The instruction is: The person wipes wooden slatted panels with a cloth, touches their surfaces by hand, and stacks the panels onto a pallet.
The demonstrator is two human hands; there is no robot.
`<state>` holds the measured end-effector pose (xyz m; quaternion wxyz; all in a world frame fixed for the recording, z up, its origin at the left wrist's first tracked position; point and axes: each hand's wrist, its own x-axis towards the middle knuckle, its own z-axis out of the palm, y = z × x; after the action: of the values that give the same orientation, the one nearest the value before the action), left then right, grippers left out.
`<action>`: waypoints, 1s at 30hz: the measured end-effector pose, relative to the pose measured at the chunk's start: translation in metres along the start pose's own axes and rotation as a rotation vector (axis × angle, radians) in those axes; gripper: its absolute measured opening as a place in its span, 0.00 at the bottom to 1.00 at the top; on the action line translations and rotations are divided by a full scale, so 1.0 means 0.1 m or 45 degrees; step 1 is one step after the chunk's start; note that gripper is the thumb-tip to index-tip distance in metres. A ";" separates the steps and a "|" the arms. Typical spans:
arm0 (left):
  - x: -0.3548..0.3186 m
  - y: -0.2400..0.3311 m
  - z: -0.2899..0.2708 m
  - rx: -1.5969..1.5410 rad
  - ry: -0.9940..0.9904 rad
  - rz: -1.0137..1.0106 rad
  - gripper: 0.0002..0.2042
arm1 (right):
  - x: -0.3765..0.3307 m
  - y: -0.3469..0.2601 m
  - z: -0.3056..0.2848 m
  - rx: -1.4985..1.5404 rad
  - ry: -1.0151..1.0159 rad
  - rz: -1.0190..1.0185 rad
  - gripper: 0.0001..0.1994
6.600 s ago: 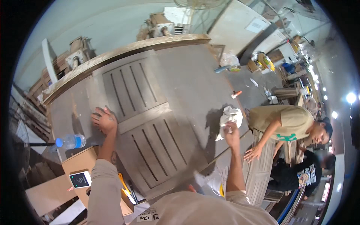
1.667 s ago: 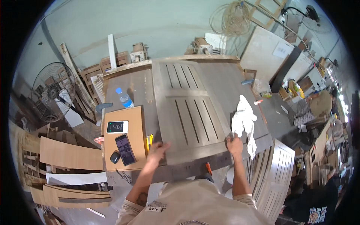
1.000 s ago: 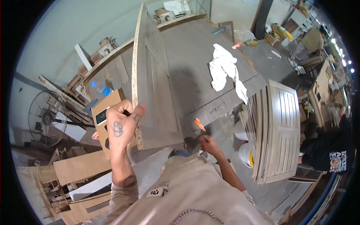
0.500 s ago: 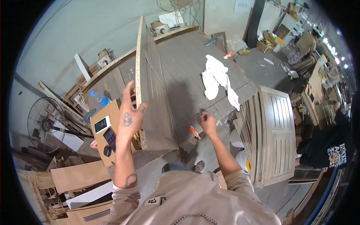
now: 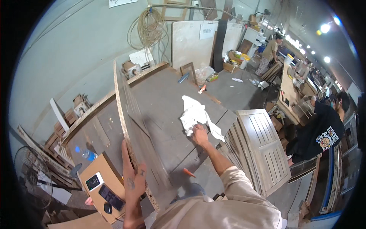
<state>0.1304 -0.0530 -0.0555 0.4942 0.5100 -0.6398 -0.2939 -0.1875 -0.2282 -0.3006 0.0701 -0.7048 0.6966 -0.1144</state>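
A brown wooden panel point(image 5: 139, 141) stands on edge across the workbench point(image 5: 164, 95), its pale raw edge toward me. My left hand point(image 5: 133, 183) is closed about that near edge, fingers along its left face and thumb on the other side. On the bench to the right lies a crumpled white cloth point(image 5: 193, 112). My right hand point(image 5: 200, 135) has its fingers closed on the cloth's near end. An orange-handled tool point(image 5: 188, 173) is at the bench's near edge. Left of the panel, a cardboard box point(image 5: 108, 168) bears a white phone point(image 5: 93, 181) and a dark phone point(image 5: 111, 197).
Stacked panelled doors point(image 5: 263, 133) lean at my right. Beyond them a person in a black shirt point(image 5: 318, 133) is working. A water bottle point(image 5: 87, 154) lies by the box, near a fan point(image 5: 30, 171). A wooden frame point(image 5: 189, 70) is at the bench's far end.
My right hand has reached forward onto the white cloth and closed on it. My left hand has come against the panel's edge. The view has tilted up and turned right.
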 end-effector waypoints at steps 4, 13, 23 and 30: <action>0.07 0.12 0.07 -0.149 0.007 -0.031 0.42 | 0.11 0.13 -0.21 0.631 0.616 -0.143 0.14; 0.08 0.14 0.13 -0.178 0.030 -0.056 0.39 | 0.20 -0.14 -1.51 1.984 0.575 0.136 0.09; 0.05 0.11 0.10 -0.165 0.030 -0.151 0.49 | -0.10 -0.23 -1.40 1.338 0.011 -0.172 0.12; 0.01 0.05 0.03 -0.055 0.036 -0.018 0.43 | -0.55 -0.52 -0.65 0.938 -0.581 -0.344 0.12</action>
<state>0.1258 -0.0528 -0.0512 0.5119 0.5078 -0.6227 -0.3040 -0.1545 -0.1682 -0.2279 0.4523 -0.7246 0.4780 -0.2045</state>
